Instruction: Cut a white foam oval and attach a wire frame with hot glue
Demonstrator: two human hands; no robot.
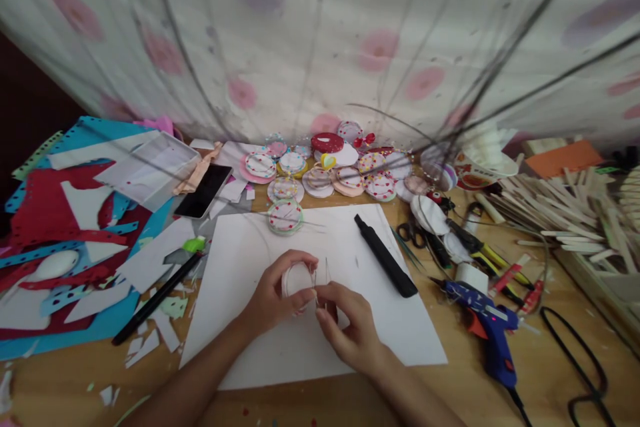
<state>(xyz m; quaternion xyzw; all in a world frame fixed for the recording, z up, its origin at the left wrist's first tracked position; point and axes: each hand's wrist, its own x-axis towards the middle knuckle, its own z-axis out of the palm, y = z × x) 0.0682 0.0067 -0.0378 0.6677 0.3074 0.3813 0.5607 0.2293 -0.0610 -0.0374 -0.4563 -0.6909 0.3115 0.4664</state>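
Above a white paper sheet (240,347), my left hand (270,297) is closed around a small pale round disc (295,278) with a rim, gripping it by the edge. Close against its right side, my right hand (353,327) pinches a thin wire (327,268) that sticks up past the fingertips. Where the wire meets the disc is too small to make out. A beaded round ornament (285,215) lies at the sheet's far edge. To the right of my hands rests a thick black marker (385,257).
Several decorated discs (350,177) line the back by the curtain (320,33). On the right are a blue glue gun (493,327), pliers (483,257), scissors (413,235) and wooden sticks (570,203). A phone (204,192), black pen (157,297) and paper scraps (55,207) lie left.
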